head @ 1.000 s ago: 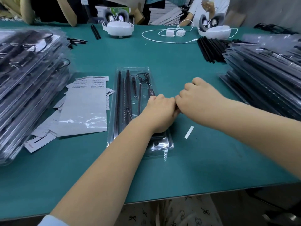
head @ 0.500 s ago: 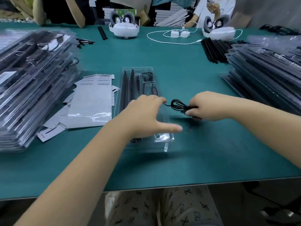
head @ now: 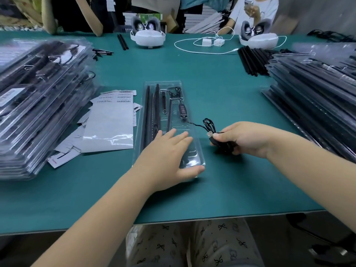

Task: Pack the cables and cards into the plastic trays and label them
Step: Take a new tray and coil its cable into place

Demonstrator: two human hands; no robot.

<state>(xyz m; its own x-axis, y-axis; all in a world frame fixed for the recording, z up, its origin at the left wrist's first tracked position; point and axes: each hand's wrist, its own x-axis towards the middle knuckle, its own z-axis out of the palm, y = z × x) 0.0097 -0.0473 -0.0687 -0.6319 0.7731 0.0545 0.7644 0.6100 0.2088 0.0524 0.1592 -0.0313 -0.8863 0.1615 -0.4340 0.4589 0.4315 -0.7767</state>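
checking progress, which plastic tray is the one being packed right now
The single open tray at table centre, under the left hand; the others sit in side stacks.

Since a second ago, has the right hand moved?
Yes. The right hand has pulled rightward off the plastic tray, gripping the coiled cable.

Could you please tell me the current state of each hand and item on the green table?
Clear plastic tray: lid open, strips inside.
Left hand: flat, pressing the tray.
Right hand: gripping the coiled black USB cable, outside the tray.
Black inline controller: seated in tray.
White barcode labels: loose, unapplied.
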